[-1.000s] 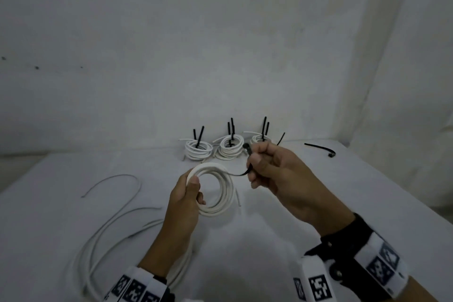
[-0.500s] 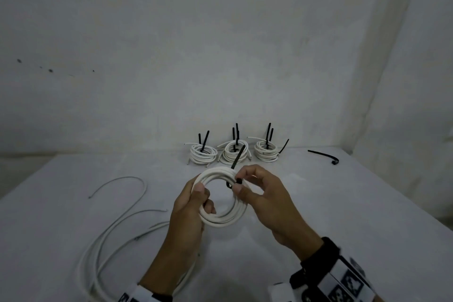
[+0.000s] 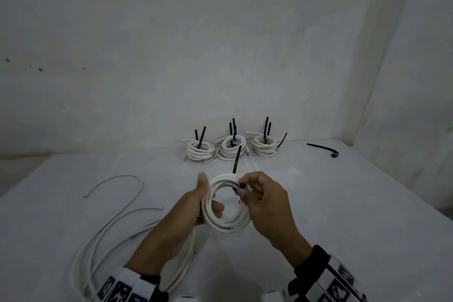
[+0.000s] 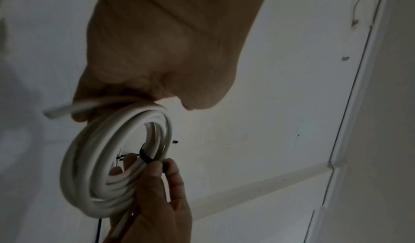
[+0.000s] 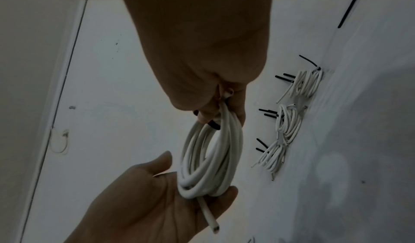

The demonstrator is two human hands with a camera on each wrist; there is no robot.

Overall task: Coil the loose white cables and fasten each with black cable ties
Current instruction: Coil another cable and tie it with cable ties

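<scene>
A coil of white cable [image 3: 228, 227] is held upright above the table, between both hands. My left hand [image 3: 207, 200] has its fingers hooked through the coil's left side, thumb straight up and off it. A black cable tie [image 3: 236, 159] wraps the coil's upper right, its tail sticking up. My right hand [image 3: 242, 189] pinches the tie's head against the coil. In the left wrist view the tie [image 4: 145, 156] bands the coil [image 4: 74, 167] just above the right hand's fingertips [image 4: 157, 167]. The right wrist view shows the coil [image 5: 197, 186] lying across the left hand's fingers [image 5: 231, 190].
Three tied coils [image 3: 199, 151] [image 3: 232, 147] [image 3: 264, 146] stand in a row at the table's back by the wall. A spare black tie [image 3: 323, 149] lies at the back right. Loose white cables [image 3: 110, 216] sprawl over the table's left side, reaching under my left forearm.
The right hand came in from the upper right to the coil, and the tie now wraps it with its tail up. The left thumb has lifted off the coil.
</scene>
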